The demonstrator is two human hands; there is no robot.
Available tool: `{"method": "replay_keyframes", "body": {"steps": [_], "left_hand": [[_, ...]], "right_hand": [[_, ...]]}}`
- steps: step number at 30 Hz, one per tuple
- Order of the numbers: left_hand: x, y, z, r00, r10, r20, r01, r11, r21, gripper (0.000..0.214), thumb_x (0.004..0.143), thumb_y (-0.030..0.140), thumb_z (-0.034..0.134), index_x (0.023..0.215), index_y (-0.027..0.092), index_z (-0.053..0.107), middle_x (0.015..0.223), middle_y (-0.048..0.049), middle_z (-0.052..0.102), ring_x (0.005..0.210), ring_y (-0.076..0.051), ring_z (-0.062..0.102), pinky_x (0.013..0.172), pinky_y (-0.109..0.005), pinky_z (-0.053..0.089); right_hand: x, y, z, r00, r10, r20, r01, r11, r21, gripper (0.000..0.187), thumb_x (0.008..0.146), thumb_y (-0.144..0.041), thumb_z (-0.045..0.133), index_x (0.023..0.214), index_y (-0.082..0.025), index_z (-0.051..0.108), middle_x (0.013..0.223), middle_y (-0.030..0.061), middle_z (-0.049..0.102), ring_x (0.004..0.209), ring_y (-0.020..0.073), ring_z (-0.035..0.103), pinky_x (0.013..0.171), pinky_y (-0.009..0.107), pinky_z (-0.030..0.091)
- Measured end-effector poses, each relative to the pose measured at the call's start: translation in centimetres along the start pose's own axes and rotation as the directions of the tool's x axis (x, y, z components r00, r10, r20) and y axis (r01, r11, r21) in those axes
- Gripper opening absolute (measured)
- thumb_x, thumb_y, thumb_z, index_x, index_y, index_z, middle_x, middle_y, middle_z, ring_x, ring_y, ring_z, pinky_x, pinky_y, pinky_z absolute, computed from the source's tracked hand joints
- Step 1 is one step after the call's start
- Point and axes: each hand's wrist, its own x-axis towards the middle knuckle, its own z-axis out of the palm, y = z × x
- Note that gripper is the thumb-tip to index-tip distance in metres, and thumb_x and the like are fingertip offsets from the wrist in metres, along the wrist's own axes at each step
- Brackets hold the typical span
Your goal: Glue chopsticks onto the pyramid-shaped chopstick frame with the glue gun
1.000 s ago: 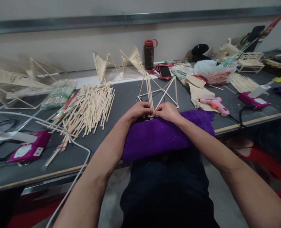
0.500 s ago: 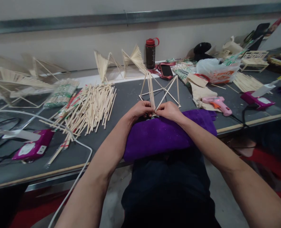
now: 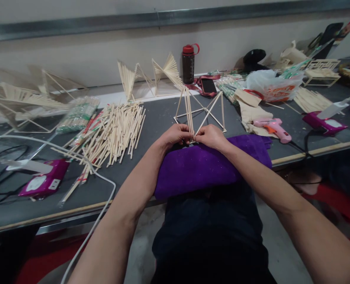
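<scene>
At the near edge of the dark grey flat worktop (image 3: 160, 116), a seated person's two bare hands meet at the front corner of an open, angular frame of thin pale wooden sticks (image 3: 204, 109). The left hand (image 3: 175, 136) is closed by the fingertips around the lower ends of several near-upright sticks; the right hand (image 3: 212, 136) is pinched on the same corner, just beside it. The grip so low suggests that the joint is being kept tight while the rest of the frame stands on the worktop. A folded purple cloth (image 3: 198, 171) lies under the forearms and hangs over the edge, probably as padding. A pink glue gun with an orange trigger (image 3: 277, 128) lies on a crumpled tan sheet (image 3: 251, 112), presumably to keep drips off the surface.

Containers noted: a clear plastic packet with green bands (image 3: 78, 114), full of sticks, beside a loose heap of pale sticks (image 3: 115, 134); a dark translucent bottle with a red cap (image 3: 188, 67), contents not determinable; a white plastic bag with orange-red print (image 3: 260, 81), contents largely hidden.
</scene>
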Motion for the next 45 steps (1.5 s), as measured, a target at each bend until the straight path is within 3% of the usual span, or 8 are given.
{"method": "replay_keyframes", "body": {"steps": [17, 34, 45], "left_hand": [[-0.1, 0.16, 0.03, 1.0, -0.011, -0.005, 0.011, 1.0, 0.014, 0.002, 0.073, 0.016, 0.065, 0.072, 0.014, 0.063, 0.06, -0.0026, 0.064, 0.052, -0.009, 0.058, 0.045, -0.02, 0.031], [-0.01, 0.28, 0.04, 1.0, -0.016, -0.005, 0.016, 1.0, 0.008, 0.003, 0.073, 0.016, 0.067, 0.072, 0.015, 0.064, 0.064, -0.0024, 0.064, 0.052, -0.008, 0.056, 0.045, -0.022, 0.03], [-0.09, 0.2, 0.11, 1.0, 0.006, -0.002, -0.006, 1.0, -0.001, 0.005, 0.073, 0.017, 0.067, 0.07, 0.015, 0.063, 0.057, -0.0017, 0.062, 0.049, -0.008, 0.055, 0.044, -0.02, 0.03]], "right_hand": [[-0.27, 0.0, -0.11, 1.0, 0.026, -0.002, -0.026, 1.0, 0.011, 0.022, 0.075, -0.04, 0.071, 0.081, -0.021, 0.081, 0.072, 0.0031, 0.071, 0.068, 0.016, 0.062, 0.056, 0.027, 0.032], [0.06, 0.2, -0.05, 1.0, 0.001, 0.023, -0.001, 1.0, 0.016, 0.02, 0.078, -0.037, 0.07, 0.079, -0.02, 0.08, 0.071, 0.0037, 0.07, 0.063, 0.0142, 0.057, 0.054, 0.029, 0.03], [-0.1, 0.07, -0.31, 0.999, 0.026, 0.03, -0.027, 1.0, 0.015, 0.021, 0.077, -0.037, 0.07, 0.081, -0.019, 0.08, 0.072, 0.0036, 0.07, 0.065, 0.0149, 0.059, 0.055, 0.028, 0.031]]}}
